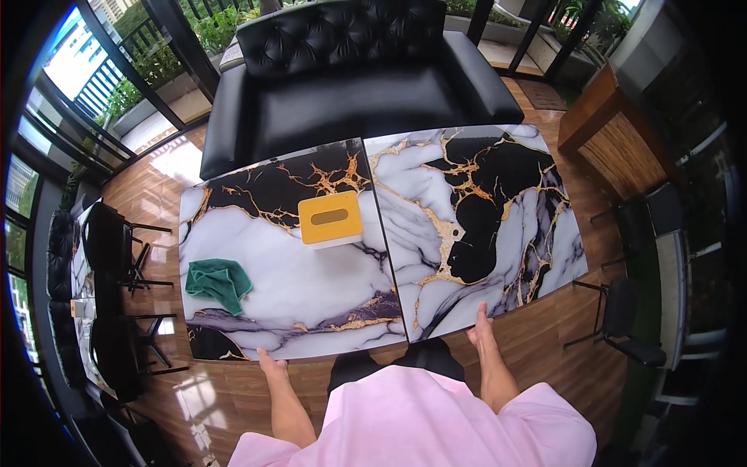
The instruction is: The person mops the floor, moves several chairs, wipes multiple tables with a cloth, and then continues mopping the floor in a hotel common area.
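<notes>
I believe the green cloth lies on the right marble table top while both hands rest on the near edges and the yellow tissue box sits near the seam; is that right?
Not quite: the head view shows the green cloth on the left marble table top, near its left edge. The rest holds: the left hand and right hand rest on the near edges, and the yellow tissue box sits near the seam.

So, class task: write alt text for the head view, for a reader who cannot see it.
A person's left hand and right hand rest on the near edges of two marble-patterned tables pushed together. A yellow tissue box and green cloth lie on the left one, before a black sofa.
</notes>
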Demonstrator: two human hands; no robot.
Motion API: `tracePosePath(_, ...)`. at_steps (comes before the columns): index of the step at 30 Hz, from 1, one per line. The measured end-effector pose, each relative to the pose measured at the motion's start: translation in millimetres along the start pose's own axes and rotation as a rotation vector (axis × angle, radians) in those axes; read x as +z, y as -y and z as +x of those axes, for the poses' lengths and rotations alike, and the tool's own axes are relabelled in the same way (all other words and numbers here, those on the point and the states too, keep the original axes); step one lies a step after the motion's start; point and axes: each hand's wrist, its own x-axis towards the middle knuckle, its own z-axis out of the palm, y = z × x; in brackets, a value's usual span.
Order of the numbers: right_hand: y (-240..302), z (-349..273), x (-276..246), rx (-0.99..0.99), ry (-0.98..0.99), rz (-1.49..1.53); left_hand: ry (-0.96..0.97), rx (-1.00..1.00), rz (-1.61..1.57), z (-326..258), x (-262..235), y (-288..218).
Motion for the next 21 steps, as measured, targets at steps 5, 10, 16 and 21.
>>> tracePosePath(5,0,-5,8,-0.006,0.001,-0.004,0.004,-0.028,0.067,7,-13,-12)
tracePosePath(10,0,-2,7,-0.036,0.065,-0.003,0.069,-0.102,-0.007,11,-8,-10)
tracePosePath(16,3,-4,15,-0.037,-0.024,-0.031,0.024,-0.169,-0.019,3,-3,-9)
tracePosePath(21,1,5,3,-0.014,-0.058,-0.131,0.091,-0.214,-0.090,-4,-1,-13)
